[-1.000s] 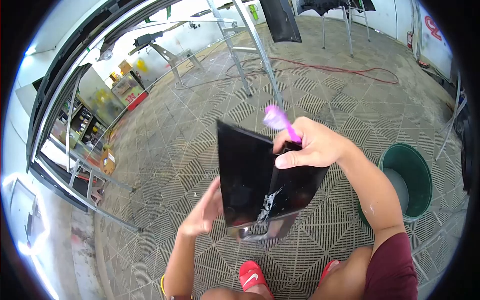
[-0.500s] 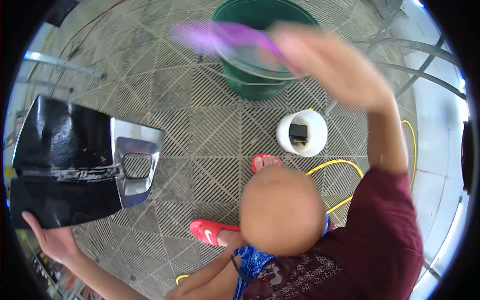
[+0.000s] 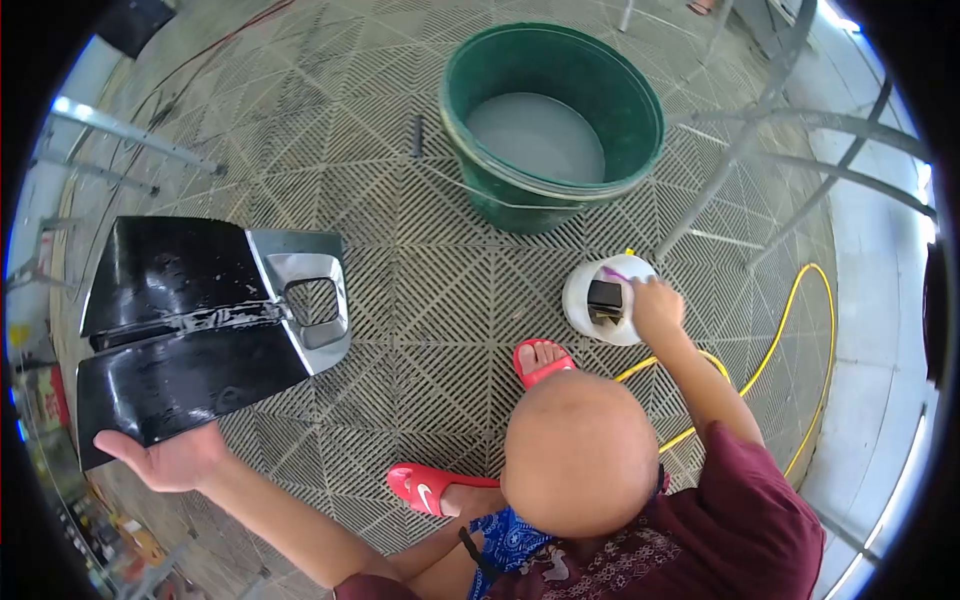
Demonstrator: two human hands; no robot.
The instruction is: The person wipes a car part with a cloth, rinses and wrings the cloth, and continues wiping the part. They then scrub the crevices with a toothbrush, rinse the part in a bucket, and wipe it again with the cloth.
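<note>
A black panel (image 3: 185,370) with a silver end piece (image 3: 335,320) is held up at the left by my left hand (image 3: 170,460), whose thumb lies over its lower edge and whose fingers go underneath. Wet streaks cross the panel's middle. At the right, my right hand (image 3: 655,305) is at the rim of a small white bucket (image 3: 578,300), with its fingers closed on a thin purple thing (image 3: 615,273) that reaches inside. A black block (image 3: 604,294) and some small brownish pieces are in that bucket.
A large green bucket (image 3: 530,205) of cloudy grey water stands beyond the white one. Grey metal stand legs (image 3: 725,160) rise at the upper right. A yellow hose (image 3: 785,330) curves over the grated floor. Red slippers (image 3: 425,488) are on my feet.
My right hand has come down from above the green bucket to the white bucket with the purple thing. The panel and my left hand have shifted slightly right.
</note>
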